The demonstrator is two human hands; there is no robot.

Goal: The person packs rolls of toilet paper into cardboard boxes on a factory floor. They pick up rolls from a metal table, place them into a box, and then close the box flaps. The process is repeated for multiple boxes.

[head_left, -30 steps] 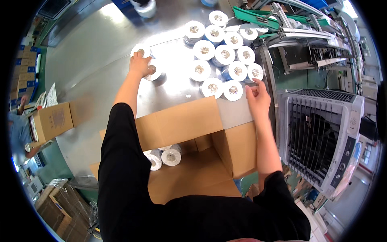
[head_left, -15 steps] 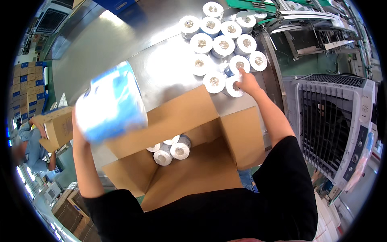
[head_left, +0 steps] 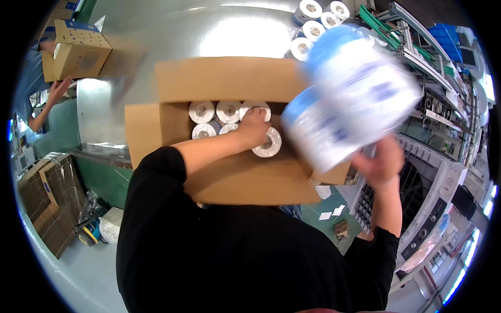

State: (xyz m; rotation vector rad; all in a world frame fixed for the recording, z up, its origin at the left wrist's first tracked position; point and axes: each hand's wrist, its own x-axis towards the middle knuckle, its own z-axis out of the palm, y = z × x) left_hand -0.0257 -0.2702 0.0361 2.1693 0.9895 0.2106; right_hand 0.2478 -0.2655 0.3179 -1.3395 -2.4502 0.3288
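An open carton [head_left: 229,177] is set on the table [head_left: 172,31] with rolls [head_left: 216,112] packed in its far left corner, more rolls [head_left: 313,21] are left on the table behind it, and a smaller box [head_left: 78,52] is parked way off to the left.

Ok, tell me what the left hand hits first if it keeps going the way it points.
The left hand reaches into the cardboard box; just ahead are the white rolls standing inside, probably met first, though depth is unclear.
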